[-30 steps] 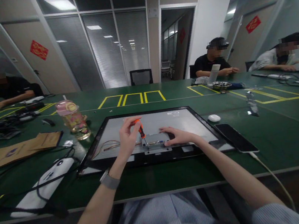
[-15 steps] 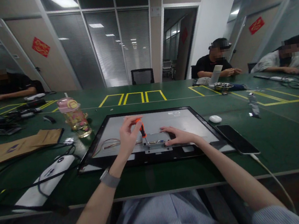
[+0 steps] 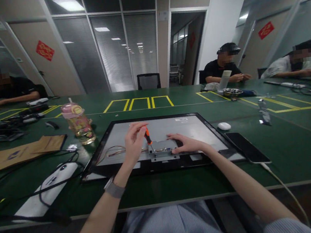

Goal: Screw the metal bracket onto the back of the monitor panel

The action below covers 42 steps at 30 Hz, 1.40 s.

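Screwdriver (image 3: 147,136) leaned at bracket (image 3: 163,145), left hand (image 3: 132,142) gripping; right hand (image 3: 189,143) clasped bracket's right edge; table (image 3: 132,115) beyond lay open.

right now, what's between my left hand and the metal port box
The orange-and-black screwdriver: in the head view the left hand holds its handle, and its shaft points down at the left end of the metal port box.

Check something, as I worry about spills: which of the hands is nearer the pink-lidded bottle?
Left. The left hand, holding the screwdriver, is to the right of the bottle; the right hand, at the metal housing, is farther right. Neither touches it.
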### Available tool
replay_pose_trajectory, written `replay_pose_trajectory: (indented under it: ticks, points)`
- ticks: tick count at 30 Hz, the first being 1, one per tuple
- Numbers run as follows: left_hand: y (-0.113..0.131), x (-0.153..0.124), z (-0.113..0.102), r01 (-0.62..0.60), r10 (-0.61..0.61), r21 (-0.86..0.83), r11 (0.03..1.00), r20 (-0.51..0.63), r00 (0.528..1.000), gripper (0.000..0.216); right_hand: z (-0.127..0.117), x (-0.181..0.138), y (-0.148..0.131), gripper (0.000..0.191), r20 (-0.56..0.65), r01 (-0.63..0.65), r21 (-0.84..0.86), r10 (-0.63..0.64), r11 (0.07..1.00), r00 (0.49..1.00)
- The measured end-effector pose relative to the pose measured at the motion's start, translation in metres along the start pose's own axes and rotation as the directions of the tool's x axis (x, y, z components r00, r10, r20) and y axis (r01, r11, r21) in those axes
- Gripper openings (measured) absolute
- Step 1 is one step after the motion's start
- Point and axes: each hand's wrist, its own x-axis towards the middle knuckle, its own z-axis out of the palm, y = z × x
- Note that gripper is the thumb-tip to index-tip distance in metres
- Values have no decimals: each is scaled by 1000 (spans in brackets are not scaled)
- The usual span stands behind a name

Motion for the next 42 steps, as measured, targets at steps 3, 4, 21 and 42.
replay_pose_trajectory:
  ticks: [3, 4, 21, 42]
  points:
    - [0, 2, -1, 13, -13, 38, 999, -16, 1000, 17, 0, 0, 2, 79, 2, -2, -1, 2, 1000, 1000]
    - [-1, 2, -2, 36, -36, 32, 999, -8, 999, 19, 0, 0, 2, 79, 3, -5, -2, 5, 1000, 1000]
    - [-11, 5, -2, 255, -240, -323, 912, 84, 967, 28, 0, 0, -1, 81, 2, -9, -20, 9, 1000, 1000]
    - [-1, 0, -3, 147, -144, -53, 988, 56, 988, 26, 1, 2, 1, 82, 3, 2, 0, -2, 1000, 1000]
